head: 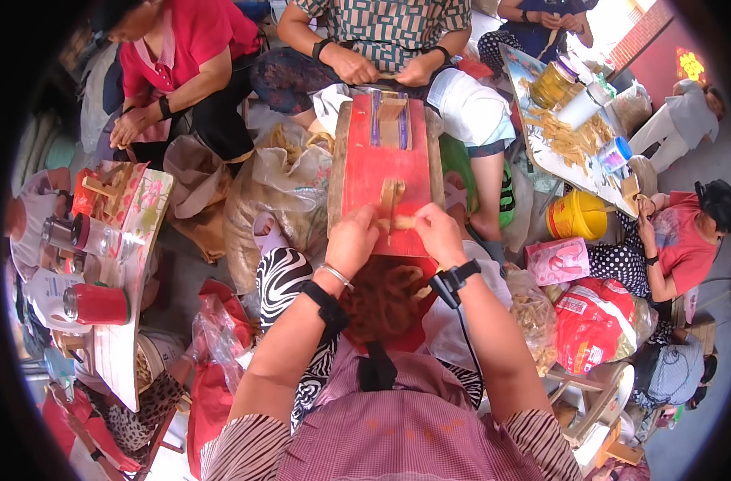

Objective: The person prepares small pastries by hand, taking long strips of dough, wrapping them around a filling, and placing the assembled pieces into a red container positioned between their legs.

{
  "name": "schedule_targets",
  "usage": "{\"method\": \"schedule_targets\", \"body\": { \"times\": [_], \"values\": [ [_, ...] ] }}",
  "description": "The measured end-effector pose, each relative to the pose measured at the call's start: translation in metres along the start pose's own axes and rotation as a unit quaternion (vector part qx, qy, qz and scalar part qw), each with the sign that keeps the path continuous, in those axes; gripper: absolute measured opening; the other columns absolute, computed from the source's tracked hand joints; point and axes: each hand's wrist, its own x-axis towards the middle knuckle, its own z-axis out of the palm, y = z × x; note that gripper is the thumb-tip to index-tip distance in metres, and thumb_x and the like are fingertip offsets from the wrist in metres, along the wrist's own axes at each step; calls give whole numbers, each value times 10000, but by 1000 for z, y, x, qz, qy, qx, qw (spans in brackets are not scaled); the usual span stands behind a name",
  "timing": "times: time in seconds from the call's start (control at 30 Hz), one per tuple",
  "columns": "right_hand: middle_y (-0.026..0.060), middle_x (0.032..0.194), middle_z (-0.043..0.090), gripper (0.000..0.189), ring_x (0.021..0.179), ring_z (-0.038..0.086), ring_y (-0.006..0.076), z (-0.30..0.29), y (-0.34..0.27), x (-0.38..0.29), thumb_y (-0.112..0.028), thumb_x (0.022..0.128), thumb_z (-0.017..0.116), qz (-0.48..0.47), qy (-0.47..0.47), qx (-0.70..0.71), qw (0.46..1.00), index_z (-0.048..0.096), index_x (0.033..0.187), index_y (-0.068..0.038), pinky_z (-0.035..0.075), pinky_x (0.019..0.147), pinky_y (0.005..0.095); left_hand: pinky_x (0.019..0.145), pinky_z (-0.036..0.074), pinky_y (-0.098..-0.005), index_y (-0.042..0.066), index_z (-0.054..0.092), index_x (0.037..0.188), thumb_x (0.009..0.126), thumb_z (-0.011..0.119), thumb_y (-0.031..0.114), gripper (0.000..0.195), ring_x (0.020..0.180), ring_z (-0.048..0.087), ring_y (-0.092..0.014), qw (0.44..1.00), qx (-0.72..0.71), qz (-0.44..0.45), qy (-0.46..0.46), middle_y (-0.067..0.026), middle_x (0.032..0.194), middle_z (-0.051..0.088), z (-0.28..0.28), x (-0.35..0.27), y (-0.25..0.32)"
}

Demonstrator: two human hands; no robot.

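My left hand (351,240) and my right hand (441,235) pinch the two ends of a short tan strip (404,223), stretched level between them. The strip lies against a small upright wooden piece (393,191) on the near end of a red-topped board (385,163). Its material is too blurred to tell. Below the board, a red bag or cloth (424,321) in my lap holds a dark heap of brown strips (382,300). A second wooden block (392,111) with purple bands beside it stands at the board's far end.
Opposite me a person's hands (380,69) hold another strip. A table with strips (573,141) and jars stands at right, near a yellow bucket (577,215). Bottles and a red jar (97,304) crowd the left table (122,343). A filled sack (275,204) sits left of the board.
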Motion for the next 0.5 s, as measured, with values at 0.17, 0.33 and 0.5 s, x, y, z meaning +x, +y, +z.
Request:
{"method": "schedule_targets", "body": {
  "times": [0.17,0.33,0.5],
  "values": [
    [69,664,564,132,529,524,136,-18,14,-19,-159,857,546,23,-26,201,979,550,834,-28,429,498,274,689,477,-406,57,567,954,778,569,108,184,858,578,-337,963,45,-104,-246,-152,900,589,-25,-9,30],
    [28,663,550,170,444,423,56,-46,-57,-74,-213,923,488,170,-239,504,812,506,974,-52,320,397,185,710,491,-362,52,569,1037,788,577,55,249,862,577,-332,978,20,164,-125,-127,993,576,-38,-36,62],
    [14,643,507,170,518,427,73,-83,-25,-97,-138,891,528,180,-357,518,756,556,950,20,356,511,211,643,476,-368,41,610,892,826,559,100,102,750,581,-322,987,43,124,-90,-144,782,585,-55,-30,47]
  ]
}}
